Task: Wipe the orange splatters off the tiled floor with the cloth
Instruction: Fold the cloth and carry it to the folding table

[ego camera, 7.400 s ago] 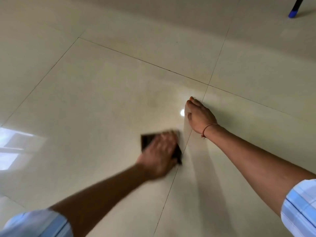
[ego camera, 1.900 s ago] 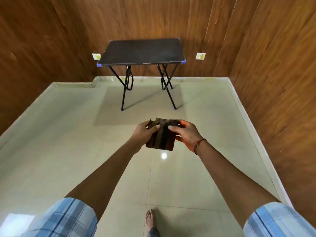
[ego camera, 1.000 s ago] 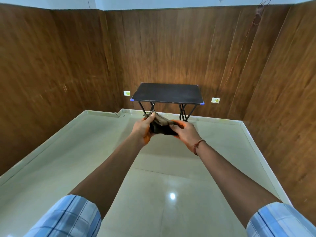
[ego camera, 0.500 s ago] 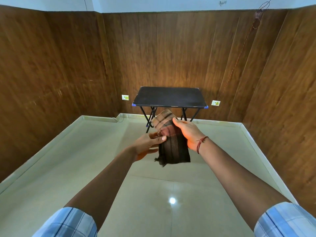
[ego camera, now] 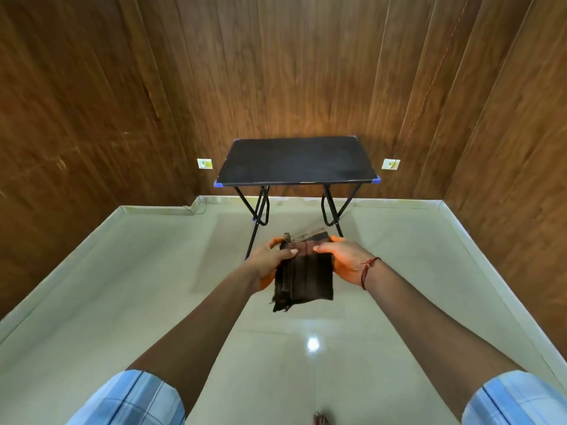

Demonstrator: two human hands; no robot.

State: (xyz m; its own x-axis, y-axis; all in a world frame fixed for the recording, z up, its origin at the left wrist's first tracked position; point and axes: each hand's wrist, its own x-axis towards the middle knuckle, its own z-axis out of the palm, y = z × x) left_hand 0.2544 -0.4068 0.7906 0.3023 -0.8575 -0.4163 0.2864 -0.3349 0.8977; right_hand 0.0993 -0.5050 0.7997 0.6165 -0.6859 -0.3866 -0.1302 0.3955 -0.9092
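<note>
Head view, left hand (ego camera: 270, 265) and right hand (ego camera: 343, 259) pinching cloth (ego camera: 303, 277) top, hanging between.

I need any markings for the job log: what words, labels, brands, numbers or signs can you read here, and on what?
No readable text anywhere in this view.
On the left wall plate: a small yellowish mark, too small and blurred to read.
On the right wall plate: the same, unreadable.
On the cloth: dark stripes only, no label visible.
On the folding table: plain black top, no print.
</note>
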